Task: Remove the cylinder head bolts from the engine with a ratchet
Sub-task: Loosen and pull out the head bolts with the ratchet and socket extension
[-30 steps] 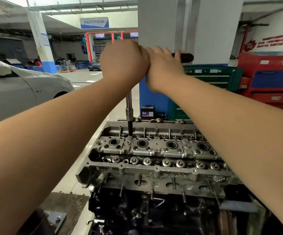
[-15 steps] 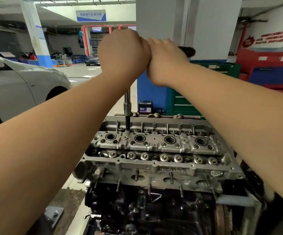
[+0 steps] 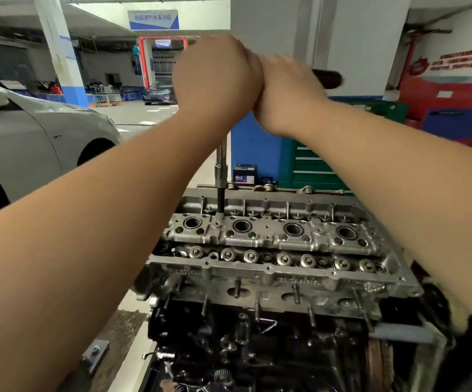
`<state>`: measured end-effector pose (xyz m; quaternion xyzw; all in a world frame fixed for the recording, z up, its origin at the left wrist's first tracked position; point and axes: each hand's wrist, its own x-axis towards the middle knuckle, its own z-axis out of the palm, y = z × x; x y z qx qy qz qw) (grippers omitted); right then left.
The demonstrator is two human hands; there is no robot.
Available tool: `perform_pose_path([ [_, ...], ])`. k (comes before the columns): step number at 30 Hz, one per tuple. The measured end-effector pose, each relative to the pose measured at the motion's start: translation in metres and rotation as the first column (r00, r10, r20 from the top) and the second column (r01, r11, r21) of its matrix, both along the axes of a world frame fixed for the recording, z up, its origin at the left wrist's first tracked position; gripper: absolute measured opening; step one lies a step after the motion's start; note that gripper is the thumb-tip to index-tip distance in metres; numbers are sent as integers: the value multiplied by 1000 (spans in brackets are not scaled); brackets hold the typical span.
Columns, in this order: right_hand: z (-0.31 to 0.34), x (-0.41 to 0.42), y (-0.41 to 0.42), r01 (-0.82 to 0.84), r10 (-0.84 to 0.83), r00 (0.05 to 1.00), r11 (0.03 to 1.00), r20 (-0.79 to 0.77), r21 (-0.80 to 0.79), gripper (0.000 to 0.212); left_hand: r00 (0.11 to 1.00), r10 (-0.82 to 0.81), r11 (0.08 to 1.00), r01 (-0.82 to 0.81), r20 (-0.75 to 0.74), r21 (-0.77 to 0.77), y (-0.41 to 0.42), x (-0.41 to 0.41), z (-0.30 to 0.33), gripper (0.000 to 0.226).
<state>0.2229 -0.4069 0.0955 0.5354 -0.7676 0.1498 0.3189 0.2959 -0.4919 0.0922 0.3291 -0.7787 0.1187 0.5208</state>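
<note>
Above the cylinder head (image 3: 271, 236), the left hand (image 3: 215, 80) is steadying the ratchet (image 3: 220, 168) upright on its bolt while the right hand (image 3: 288, 91) is gripping the handle, best pulled squarely.

**Open top, crowded edges**

Above the engine head (image 3: 271, 236) the right stretch lies open. At far left the upright extension bar (image 3: 221, 176) blocks passage, both hands (image 3: 217, 77) stacked above it. Studs (image 3: 237, 288) jut near; clearance rightward looks tight, probably.
</note>
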Motion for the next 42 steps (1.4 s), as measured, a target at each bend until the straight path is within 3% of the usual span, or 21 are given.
perform_pose_path([
  [2, -2, 6, 8, 173, -174, 956, 985, -234, -26, 7, 891, -436, 889, 448, -125, 92, -10, 9, -2, 43],
  [3, -3, 16, 12, 226, -242, 901, 970, -361, -86, 15, 712, -664, 709, 696, -227, 110, -14, 14, -4, 48],
  [4, -4, 27, 16, 244, -271, 859, 962, -434, -119, 25, 551, -780, 549, 830, -297, 98, -16, 19, -7, 50],
  [5, -4, 32, 18, 232, -278, 843, 960, -461, -156, 31, 510, -798, 509, 855, -320, 94, -16, 21, -7, 48],
  [7, -2, 22, 9, 184, -240, 873, 968, -424, -168, 29, 701, -644, 710, 697, -307, 104, -14, 17, -5, 44],
  [9, 1, 3, -4, 71, -81, 975, 996, -205, -57, 9, 947, -256, 956, 278, -196, 97, -11, 12, -2, 40],
  [12, -1, -8, -12, -112, 115, 989, 993, 98, -34, 32, 994, 105, 994, -105, -24, -14, -5, -2, -3, 35],
  [14, -2, -9, -12, -72, 72, 995, 997, 64, -11, 35, 996, 85, 996, -85, -20, -13, -7, -4, -2, 34],
  [16, -1, -4, 0, 92, -88, 983, 996, -158, 18, 20, 980, -180, 983, 182, -84, 18, -18, 1, -3, 34],
  [18, -3, 11, 13, 219, -237, 870, 971, -431, -91, 15, 718, -661, 727, 685, -218, 51, -21, 11, -9, 38],
  [20, -7, 32, 24, 243, -281, 824, 960, -491, -140, 34, 529, -798, 549, 836, -290, 12, -17, 16, -11, 47],
  [22, -2, 25, 18, 205, -244, 883, 969, -400, -139, 30, 694, -664, 714, 699, -277, 41, -10, 15, -7, 43],
  [24, 10, 14, 7, 122, -128, 968, 992, -216, -41, 23, 944, -291, 951, 303, -156, 58, -7, 16, -4, 37],
  [27, 15, 14, -5, -25, 32, 994, 997, -106, 67, 28, 992, 120, 993, -121, -48, -11, 6, 21, -6, 28],
  [29, 16, 16, -6, -22, 31, 995, 996, -98, 84, 23, 993, 106, 994, -108, -58, -30, 8, 26, -9, 29],
  [31, 15, 19, 5, 78, -67, 981, 995, -183, 55, 20, 980, -174, 985, 175, -99, 5, 0, 32, -10, 37],
  [33, 9, 32, 21, 173, -167, 927, 985, -335, -12, 30, 736, -642, 733, 671, -216, 109, -4, 42, -12, 40],
  [35, 0, 47, 30, 166, -181, 883, 983, -432, -71, 34, 540, -792, 526, 840, -286, 130, 0, 46, -15, 35],
  [37, 1, 39, 26, 105, -139, 901, 989, -412, -103, 33, 633, -718, 624, 769, -290, 136, 0, 40, -12, 37],
  [40, 8, 11, 8, -46, 39, 975, 999, -220, -28, 20, 973, -171, 982, 181, -154, 52, 1, 29, -9, 40],
  [42, 9, 1, -1, -95, 94, 990, 995, -103, -4, 14, 997, 29, 1000, -29, -73, 3, 4, 20, -9, 37],
])
